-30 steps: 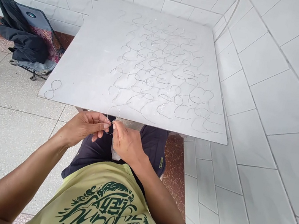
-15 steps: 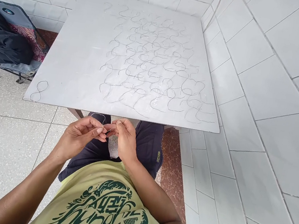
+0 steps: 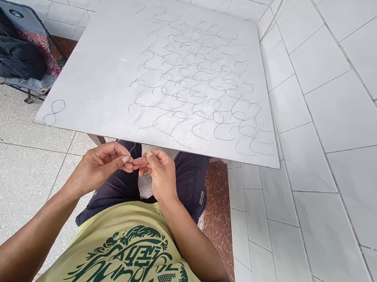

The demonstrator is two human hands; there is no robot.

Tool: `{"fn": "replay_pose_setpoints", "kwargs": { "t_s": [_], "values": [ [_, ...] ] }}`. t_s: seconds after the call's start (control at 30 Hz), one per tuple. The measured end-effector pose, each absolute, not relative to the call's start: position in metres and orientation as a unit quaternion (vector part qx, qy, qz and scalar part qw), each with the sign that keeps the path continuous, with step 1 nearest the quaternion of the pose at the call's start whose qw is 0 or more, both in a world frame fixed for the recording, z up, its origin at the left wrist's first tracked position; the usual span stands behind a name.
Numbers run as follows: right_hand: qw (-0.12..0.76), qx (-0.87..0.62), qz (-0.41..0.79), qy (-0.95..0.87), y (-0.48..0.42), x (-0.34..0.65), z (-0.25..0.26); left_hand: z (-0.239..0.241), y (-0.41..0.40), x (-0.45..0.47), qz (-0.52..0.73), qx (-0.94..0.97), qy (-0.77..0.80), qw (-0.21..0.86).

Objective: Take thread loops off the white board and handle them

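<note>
My left hand (image 3: 100,165) and my right hand (image 3: 161,175) meet in front of my lap, just below the near table edge. Thumb and fingertips of each are pinched on one thin wire (image 3: 133,147). Part of that wire curves up in a loop above my left fingers, and a short stretch runs between the hands; the rest is hidden by the fingers. On the white table (image 3: 91,70) lies a wire bent like a figure eight (image 3: 55,112), at the near left corner. Several curved thin wires (image 3: 184,84) spread over the middle and right, many overlapping.
White tiled walls stand behind the table and along its right side (image 3: 317,154). A folding chair (image 3: 34,77) with dark cloth (image 3: 20,58) on it is at the left. My knees are under the near table edge, above a speckled floor (image 3: 3,176).
The view has shifted slightly, so the table sits a little further right. My hands stay together with the wire pinched; its loop above my left fingers looks lower and flatter.
</note>
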State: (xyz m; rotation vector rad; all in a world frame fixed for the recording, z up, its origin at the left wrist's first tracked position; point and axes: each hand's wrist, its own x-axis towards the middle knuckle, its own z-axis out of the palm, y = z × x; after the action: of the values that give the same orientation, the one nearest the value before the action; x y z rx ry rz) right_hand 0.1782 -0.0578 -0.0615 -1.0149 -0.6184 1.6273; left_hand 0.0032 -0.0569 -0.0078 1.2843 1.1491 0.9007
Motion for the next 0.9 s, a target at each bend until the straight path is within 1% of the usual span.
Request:
{"fn": "replay_pose_setpoints", "kwargs": {
  "t_s": [0.27, 0.53, 0.73, 0.9],
  "values": [
    [0.528, -0.418, 0.693, -0.258, -0.06, 0.182, -0.057, -0.011, -0.058, 0.001, 0.403, 0.503, 0.481, 0.594],
    [0.525, -0.413, 0.697, -0.261, -0.059, 0.185, -0.062, -0.008, -0.06, 0.008, 0.41, 0.516, 0.494, 0.567],
    [0.494, -0.365, 0.74, -0.274, -0.061, 0.193, -0.063, -0.01, -0.056, 0.012, 0.446, 0.421, 0.478, 0.629],
    [0.481, -0.342, 0.755, -0.284, -0.066, 0.19, -0.064, -0.009, -0.053, 0.017, 0.436, 0.381, 0.478, 0.661]
  ]
}}
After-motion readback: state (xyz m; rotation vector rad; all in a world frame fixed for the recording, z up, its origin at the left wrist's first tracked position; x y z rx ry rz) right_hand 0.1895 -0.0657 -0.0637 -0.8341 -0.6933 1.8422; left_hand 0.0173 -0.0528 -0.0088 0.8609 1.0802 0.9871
